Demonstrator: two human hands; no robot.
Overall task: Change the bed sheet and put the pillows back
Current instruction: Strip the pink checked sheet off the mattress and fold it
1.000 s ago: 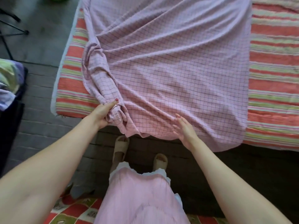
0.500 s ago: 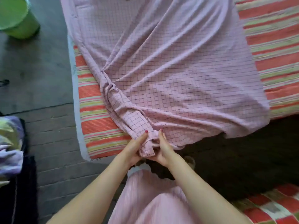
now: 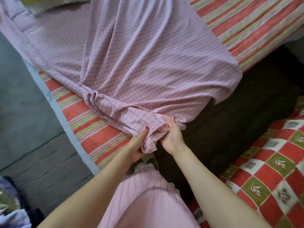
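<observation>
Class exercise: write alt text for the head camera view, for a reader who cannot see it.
Both hands, left hand and right hand, grip the bunched corner of a pink checked sheet lying partly spread over a striped mattress, seen from above.

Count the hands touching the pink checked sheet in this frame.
2. The left hand grips the bunched corner of the pink checked sheet at the mattress edge; the right hand holds the same bunch just beside it.
</observation>
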